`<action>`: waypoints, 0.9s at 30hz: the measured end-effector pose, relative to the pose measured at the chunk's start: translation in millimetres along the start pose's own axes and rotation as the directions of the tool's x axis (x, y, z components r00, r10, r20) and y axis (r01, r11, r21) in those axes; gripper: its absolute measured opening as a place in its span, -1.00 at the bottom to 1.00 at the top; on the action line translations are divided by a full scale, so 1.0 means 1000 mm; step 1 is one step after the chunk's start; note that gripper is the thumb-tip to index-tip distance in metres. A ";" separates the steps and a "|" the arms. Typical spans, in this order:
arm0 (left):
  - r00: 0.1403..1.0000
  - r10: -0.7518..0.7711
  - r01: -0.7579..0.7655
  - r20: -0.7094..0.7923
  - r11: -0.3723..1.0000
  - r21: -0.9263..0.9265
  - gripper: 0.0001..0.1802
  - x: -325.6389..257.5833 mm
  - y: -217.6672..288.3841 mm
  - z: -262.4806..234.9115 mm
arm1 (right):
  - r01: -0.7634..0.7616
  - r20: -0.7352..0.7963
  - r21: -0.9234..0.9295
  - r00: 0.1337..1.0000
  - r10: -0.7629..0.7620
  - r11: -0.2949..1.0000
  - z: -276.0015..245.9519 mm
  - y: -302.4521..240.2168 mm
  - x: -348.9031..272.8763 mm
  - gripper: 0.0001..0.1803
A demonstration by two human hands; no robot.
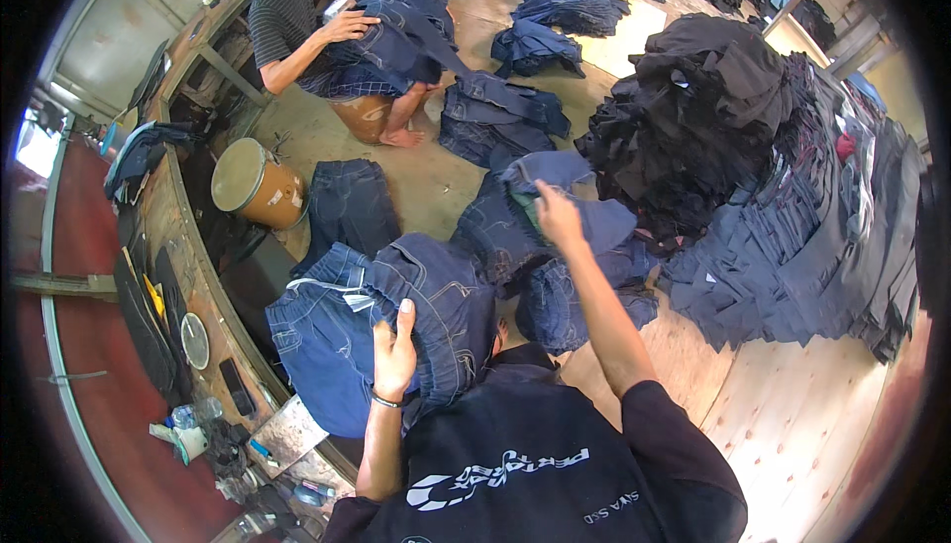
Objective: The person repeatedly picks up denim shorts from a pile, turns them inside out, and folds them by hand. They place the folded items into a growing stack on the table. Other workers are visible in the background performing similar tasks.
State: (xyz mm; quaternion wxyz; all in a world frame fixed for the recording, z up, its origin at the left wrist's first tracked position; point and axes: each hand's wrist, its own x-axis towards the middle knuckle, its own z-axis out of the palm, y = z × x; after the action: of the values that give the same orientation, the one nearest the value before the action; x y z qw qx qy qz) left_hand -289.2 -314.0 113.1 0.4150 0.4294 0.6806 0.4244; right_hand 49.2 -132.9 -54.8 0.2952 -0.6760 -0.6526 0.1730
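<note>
A bundle of dark blue jeans (441,290) lies across my lap, with a lighter blue denim side and a white strip near its top. My left hand (394,357) rests against this bundle, thumb raised and apart from the fingers. Farther out to the right, my right hand (558,216) is closed on the edge of a lighter blue denim garment (606,221). A bit of green shows beside its fingers. Under that garment lie more folded jeans (500,231), and another denim pile (565,305) sits just nearer to me.
Dark jeans (349,208) lean by a brown drum (260,184). Ahead, a seated person (307,38) handles jeans. Tall heaps of black garments (693,107) and stacked grey-blue garments (792,266) stand on the right. A worn wooden bench (188,266) with a phone (237,386) runs along the left.
</note>
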 end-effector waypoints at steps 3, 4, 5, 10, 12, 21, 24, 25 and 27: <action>0.999 0.030 -0.031 -0.025 0.999 -0.014 -0.41 0.006 0.006 0.006 | -0.144 0.238 0.052 0.963 0.128 0.988 0.067 0.005 -0.009 -0.47; 0.999 0.041 -0.042 -0.014 0.998 -0.053 -0.41 0.006 0.006 0.006 | -0.149 0.231 -0.042 0.961 0.154 0.988 0.083 0.001 -0.017 -0.44; 0.999 0.036 -0.036 0.008 0.999 -0.041 -0.43 0.008 0.007 0.006 | -0.111 0.224 0.001 0.969 0.108 0.994 0.091 -0.004 -0.021 -0.45; 0.997 0.071 -0.069 0.032 0.996 -0.058 -0.49 0.012 -0.006 0.006 | -0.350 0.394 0.418 0.901 0.180 0.839 0.049 -0.068 -0.033 -0.48; 0.991 0.118 -0.125 0.065 0.985 0.121 -0.51 0.015 -0.013 0.014 | -0.207 0.276 0.544 0.959 0.059 0.813 0.007 -0.109 -0.050 -0.50; 0.882 0.279 -0.365 0.379 0.914 0.175 -0.59 0.040 0.035 0.058 | -0.357 0.507 0.701 0.858 -0.079 0.618 -0.117 -0.162 -0.094 -0.39; 0.835 0.402 -0.477 0.375 0.870 0.128 -0.75 0.038 0.075 0.057 | -0.388 0.370 0.684 0.914 0.165 0.617 -0.135 -0.130 -0.090 -0.60; 0.818 0.425 -0.503 0.386 0.855 0.125 -0.74 0.034 0.087 0.058 | -0.335 0.320 0.746 0.938 0.132 0.575 -0.141 -0.123 -0.089 -0.61; 0.791 0.440 -0.530 0.424 0.840 0.117 -0.62 0.020 0.109 0.060 | -0.288 0.248 0.771 0.957 0.150 0.567 -0.152 -0.116 -0.091 -0.63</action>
State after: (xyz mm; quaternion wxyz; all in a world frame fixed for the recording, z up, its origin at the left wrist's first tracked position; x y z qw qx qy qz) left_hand -213.9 -252.0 192.8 0.3627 0.7094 0.4970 0.3438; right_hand 44.9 -251.4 120.2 0.4914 -0.5315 -0.4368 0.5340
